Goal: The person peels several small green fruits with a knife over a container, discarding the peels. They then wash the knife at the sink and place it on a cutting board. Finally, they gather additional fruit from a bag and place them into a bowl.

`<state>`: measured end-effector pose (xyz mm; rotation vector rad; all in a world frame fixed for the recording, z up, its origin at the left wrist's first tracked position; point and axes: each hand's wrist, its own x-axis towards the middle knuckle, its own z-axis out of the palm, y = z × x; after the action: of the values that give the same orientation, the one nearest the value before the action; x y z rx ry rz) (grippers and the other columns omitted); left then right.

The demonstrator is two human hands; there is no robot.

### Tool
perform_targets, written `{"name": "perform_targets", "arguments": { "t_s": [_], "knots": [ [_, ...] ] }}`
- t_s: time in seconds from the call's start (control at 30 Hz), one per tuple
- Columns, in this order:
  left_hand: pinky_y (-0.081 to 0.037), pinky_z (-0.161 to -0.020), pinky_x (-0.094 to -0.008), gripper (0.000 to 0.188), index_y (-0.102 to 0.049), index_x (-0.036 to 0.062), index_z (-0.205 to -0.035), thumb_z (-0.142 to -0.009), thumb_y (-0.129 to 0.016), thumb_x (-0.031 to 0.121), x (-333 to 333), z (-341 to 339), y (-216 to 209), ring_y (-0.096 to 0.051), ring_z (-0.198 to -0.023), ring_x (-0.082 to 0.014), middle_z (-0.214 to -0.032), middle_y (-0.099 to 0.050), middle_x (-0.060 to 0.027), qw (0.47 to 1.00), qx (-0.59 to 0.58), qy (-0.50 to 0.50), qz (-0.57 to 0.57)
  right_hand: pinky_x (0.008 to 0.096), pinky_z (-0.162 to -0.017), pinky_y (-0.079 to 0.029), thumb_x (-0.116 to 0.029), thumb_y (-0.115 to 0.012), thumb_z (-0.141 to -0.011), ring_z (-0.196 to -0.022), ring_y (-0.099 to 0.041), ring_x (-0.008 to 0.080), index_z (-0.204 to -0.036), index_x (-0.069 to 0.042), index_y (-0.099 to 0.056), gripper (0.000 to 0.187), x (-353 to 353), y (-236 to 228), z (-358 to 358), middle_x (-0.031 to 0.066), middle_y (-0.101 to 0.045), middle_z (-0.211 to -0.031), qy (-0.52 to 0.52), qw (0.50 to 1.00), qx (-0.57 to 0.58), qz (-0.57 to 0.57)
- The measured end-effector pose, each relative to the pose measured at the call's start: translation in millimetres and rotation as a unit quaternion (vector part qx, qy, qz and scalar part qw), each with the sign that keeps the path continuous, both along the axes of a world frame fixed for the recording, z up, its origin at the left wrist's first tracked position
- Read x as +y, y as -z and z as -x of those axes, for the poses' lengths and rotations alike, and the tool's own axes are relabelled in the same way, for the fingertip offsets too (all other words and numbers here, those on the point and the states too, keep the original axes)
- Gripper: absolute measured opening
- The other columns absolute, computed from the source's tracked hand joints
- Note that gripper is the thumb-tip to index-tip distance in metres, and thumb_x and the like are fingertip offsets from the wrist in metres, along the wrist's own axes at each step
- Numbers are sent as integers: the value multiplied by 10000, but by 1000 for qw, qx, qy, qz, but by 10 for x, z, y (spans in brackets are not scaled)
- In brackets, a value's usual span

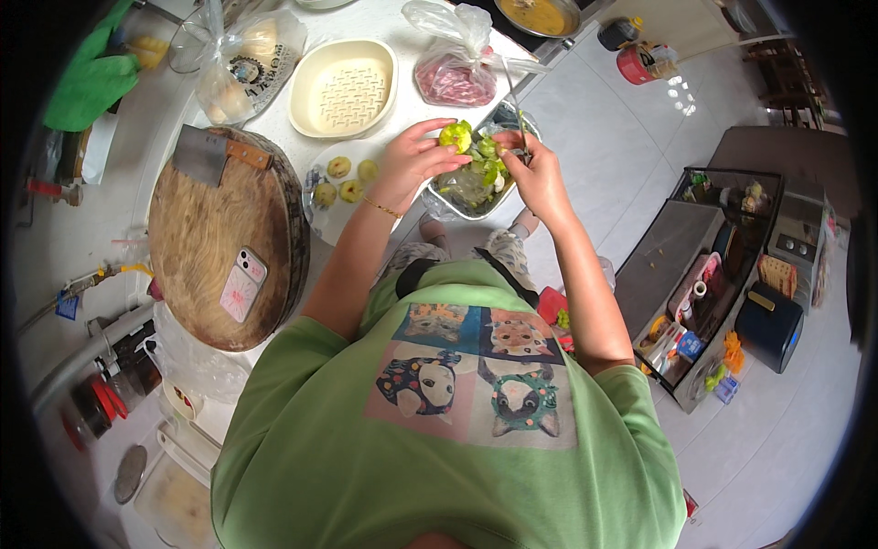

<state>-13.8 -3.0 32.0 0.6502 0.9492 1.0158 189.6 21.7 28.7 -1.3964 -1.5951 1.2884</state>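
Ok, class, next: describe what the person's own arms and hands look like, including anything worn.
Short green T-shirt sleeves leave both forearms bare. The left hand and right hand are gloveless; a thin gold-coloured bracelet circles the left wrist.

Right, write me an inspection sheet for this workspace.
Surface: white counter, round wooden board.
Job's things: white plate with four green pieces; metallic tray holding green bits.
Clutter: cleaver and phone on the board; pink-filled plastic bag; printed plastic bag; pale basket.
Hands: left hand holds a yellow-green vegetable; right hand appears to grip a thin knife-like tool, by leafy greens.
Cables: nothing seen.
Surroundings: tiled floor, red tub.
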Motion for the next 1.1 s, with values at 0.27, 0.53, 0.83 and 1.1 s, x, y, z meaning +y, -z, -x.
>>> {"name": "perform_targets", "arguments": {
  "t_s": [0.27,0.53,0.83,1.1],
  "knots": [
    [-530,-636,-224,399,-518,34,-1214,-824,-602,10,-269,527,199,-662,-823,-169,-1003,-645,-119,976,197,-94,10,361,-707,-496,-62,-649,-743,-786,-640,309,-859,-30,-633,122,245,442,38,151,-664,-826,-48,952,-287,-98],
    [-510,-627,-218,387,-545,43,-1164,-789,-639,23,-710,1000,462,-635,-821,-128,-959,-627,-72,933,340,-119,29,370,-691,-489,-125,-704,-693,-762,-630,298,-802,-43,-650,146,342,709,7,160,-642,-861,28,944,-319,-77],
    [-510,-672,-285,346,-590,59,-1050,-720,-676,7,-910,1002,485,-616,-744,-179,-930,-570,-97,856,507,-86,-49,364,-732,-500,-92,-639,-763,-833,-649,295,-936,-71,-656,175,316,627,-12,142,-667,-900,78,970,-214,-88],
    [-473,-666,-310,463,-570,100,-1119,-685,-727,59,-979,753,400,-539,-680,-189,-977,-526,-82,791,605,-77,-53,378,-683,-476,-128,-648,-766,-733,-603,299,-1060,-96,-616,297,300,680,314,122,-626,-844,-49,969,-197,-139]
  ]
}}
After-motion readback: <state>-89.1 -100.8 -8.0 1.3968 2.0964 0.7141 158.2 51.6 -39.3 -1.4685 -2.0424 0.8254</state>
